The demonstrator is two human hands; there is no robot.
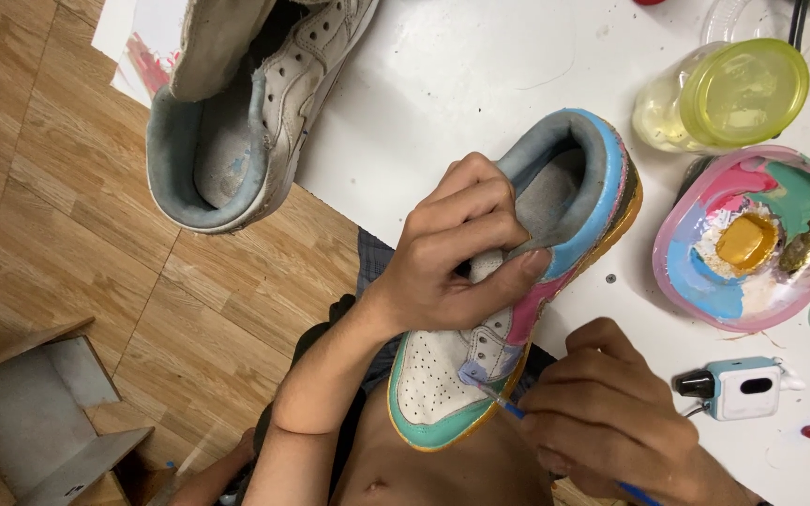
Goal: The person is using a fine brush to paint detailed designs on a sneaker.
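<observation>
Now — left hand [452, 248] clamped on the painted sneaker [517, 281], fingers curled over the tongue into the opening, thumb pressed along the outer side by the pink panel. Held off the edge of the white bench [480, 75], above the lap, heel up and away toward the bench, toe down and toward the body — long axis running on a diagonal from upper right to lower left. Toe box white and perforated, ringed in teal, sole edge in ochre, heel collar in light blue.

Right hand [602, 412] lower and to the right of the toe, closed around a thin blue-handled brush [508, 405], bristles meeting the side of the shoe just where a lavender patch sits near the lowest eyelets. Brush coming in from the right, roughly across the shoe's length. Left hand the nearer to the heel, right hand the nearer to the toe.

Off to the right on the bench, a paint-smeared palette dish [752, 239] — pink, blue, green, a yellow blob in the middle. Above it a jar with a yellow-green lid [738, 94]. Nearer the right hand, a small white and blue gadget [738, 386], possibly a lighter or mini tool, hard to tell. Second sneaker [246, 112], unpainted and scuffed, hanging over the bench edge at upper left, wood floor [58, 215] below.
</observation>
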